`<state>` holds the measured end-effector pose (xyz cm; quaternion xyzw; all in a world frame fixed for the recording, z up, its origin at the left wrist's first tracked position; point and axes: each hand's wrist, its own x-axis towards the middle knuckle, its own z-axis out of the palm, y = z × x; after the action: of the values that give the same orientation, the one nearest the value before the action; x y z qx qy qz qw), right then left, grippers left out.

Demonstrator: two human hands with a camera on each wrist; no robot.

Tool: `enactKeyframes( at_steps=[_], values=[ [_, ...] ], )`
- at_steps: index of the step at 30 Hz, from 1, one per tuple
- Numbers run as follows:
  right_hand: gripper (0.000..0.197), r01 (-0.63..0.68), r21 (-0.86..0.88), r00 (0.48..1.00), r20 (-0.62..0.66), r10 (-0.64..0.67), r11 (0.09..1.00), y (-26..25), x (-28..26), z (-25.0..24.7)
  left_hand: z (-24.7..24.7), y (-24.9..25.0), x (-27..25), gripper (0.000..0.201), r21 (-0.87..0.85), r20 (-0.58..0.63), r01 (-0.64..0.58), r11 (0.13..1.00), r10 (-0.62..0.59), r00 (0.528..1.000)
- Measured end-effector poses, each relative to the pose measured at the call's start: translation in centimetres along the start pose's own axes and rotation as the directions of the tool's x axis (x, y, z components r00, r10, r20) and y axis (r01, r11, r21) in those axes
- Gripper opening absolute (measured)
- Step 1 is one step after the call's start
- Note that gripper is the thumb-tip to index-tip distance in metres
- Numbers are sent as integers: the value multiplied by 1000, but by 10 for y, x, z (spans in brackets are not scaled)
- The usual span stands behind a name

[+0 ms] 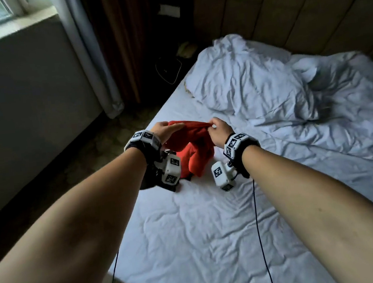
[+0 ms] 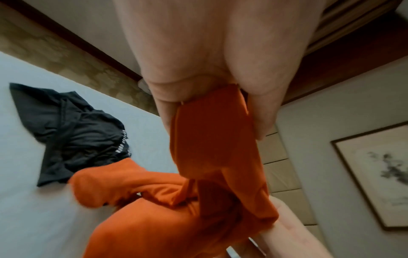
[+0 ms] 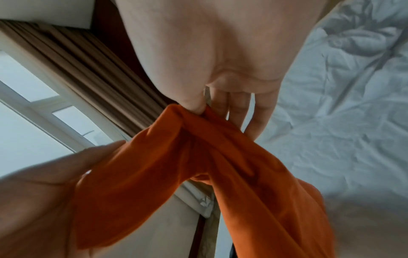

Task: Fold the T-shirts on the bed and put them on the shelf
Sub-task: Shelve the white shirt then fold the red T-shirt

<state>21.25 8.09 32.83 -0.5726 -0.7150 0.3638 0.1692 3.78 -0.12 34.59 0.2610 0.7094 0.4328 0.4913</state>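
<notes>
Both hands, left hand (image 1: 164, 129) and right hand (image 1: 219, 130), pinch the orange T-shirt (image 1: 191, 150) in their fingers above the rumpled white bed (image 1: 202, 232); a black T-shirt (image 2: 73, 132) lies nearby.

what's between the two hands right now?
Only the orange T-shirt: left hand and right hand each grip its bunched top edge, cloth spanning between them. Head view shows it.

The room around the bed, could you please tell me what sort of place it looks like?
Most likely a hotel bedroom. A bed with crumpled white bedding stands against a padded panel headboard wall, a framed picture hangs on the wall, and heavy curtains hang beside the window.
</notes>
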Motion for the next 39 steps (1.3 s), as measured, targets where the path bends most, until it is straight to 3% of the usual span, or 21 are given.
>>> enactKeyframes(
  at_steps=[3, 4, 9, 11, 14, 17, 21, 23, 25, 27, 29, 32, 35, 39],
  values=[
    [29, 58, 38, 998, -26, -58, 998, -16, -24, -43, 18, 39, -60, 13, -110, -3, -97, 989, 97, 995],
    [30, 75, 46, 997, -24, -74, 996, -20, -34, -55, 23, 47, -71, 6, -135, -21, -116, 984, 114, 993],
    [29, 140, 4, 989, -47, -140, 990, -36, -74, -110, 49, 83, -118, 15, -199, -16, -213, 957, 214, 977],
    [27, 125, 80, 992, -38, -122, 989, -43, -89, -129, 59, 100, -139, 19, -202, 12, -232, 951, 239, 971],
    [27, 135, 217, 989, 30, -145, 967, -56, -113, -154, 71, 124, -168, 19, -214, 27, -233, 949, 244, 969],
    [16, 157, 122, 975, 138, -174, 980, -62, -134, -170, 76, 137, -187, 22, -271, 46, -204, 941, 225, 973],
    [41, 100, 2, 952, 292, -97, 995, -64, -153, -179, 80, 152, -203, 25, -339, 123, -154, 928, 206, 971],
    [31, 108, -2, 965, 239, -104, 994, -69, -156, -179, 79, 159, -213, 24, -378, 148, -166, 911, 237, 960],
    [11, 119, 68, 988, 94, -125, 991, -74, -159, -179, 75, 166, -218, 19, -413, 149, -195, 889, 277, 949],
    [17, 111, 175, 994, -6, -112, 978, -77, -160, -183, 67, 170, -218, 16, -434, 100, -239, 869, 310, 945],
    [22, 98, 254, 995, -12, -98, 962, -83, -163, -184, 53, 171, -211, 19, -465, 60, -249, 850, 311, 949],
    [27, 87, 386, 996, -26, -84, 918, -97, -166, -187, 37, 170, -205, 21, -558, 145, -167, 813, 293, 945],
    [29, 75, 537, 995, -92, -29, 840, -113, -165, -188, 30, 166, -201, 18, -411, 278, -152, 899, 282, 918],
    [21, 68, 645, 984, -170, 56, 761, -134, -164, -190, 25, 160, -198, 17, -84, 407, -246, 966, 258, 876]
  ],
)
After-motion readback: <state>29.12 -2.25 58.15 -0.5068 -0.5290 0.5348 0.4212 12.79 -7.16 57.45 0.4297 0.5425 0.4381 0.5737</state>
